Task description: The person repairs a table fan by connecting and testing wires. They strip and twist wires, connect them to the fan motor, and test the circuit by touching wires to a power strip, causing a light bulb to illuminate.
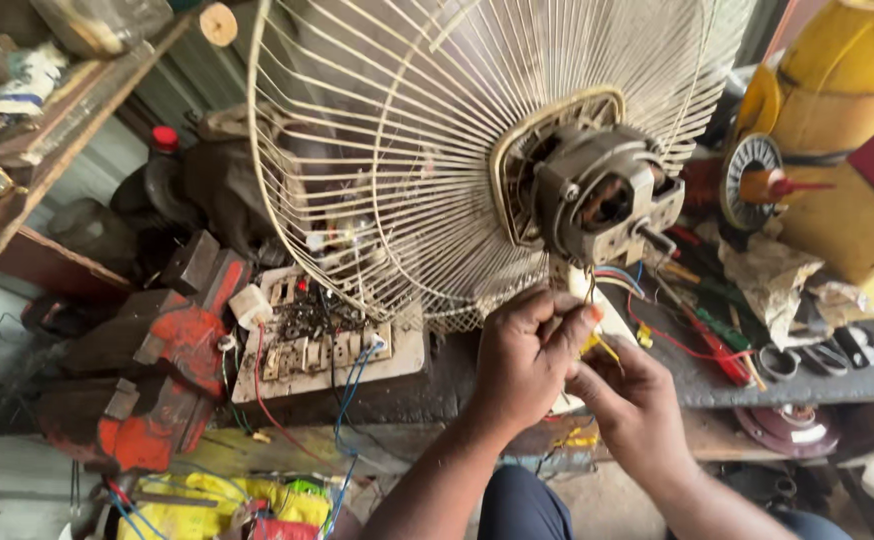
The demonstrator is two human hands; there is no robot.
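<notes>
With the left hand (525, 352) and right hand (629, 400) pinching thin yellow wires (603, 346) below the grey fan motor (602, 195) at the bench's front edge, excess pull could probably snap a lead.

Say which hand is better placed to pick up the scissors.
Probably the right hand: it is on the same side as the scissors. The left hand sits farther off, fingers pinching the yellow wire.

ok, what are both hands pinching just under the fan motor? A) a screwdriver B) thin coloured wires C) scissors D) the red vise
B: the left hand and right hand meet on the thin wires, yellow among them, that hang below the fan motor; the vise and scissors lie untouched.
</notes>
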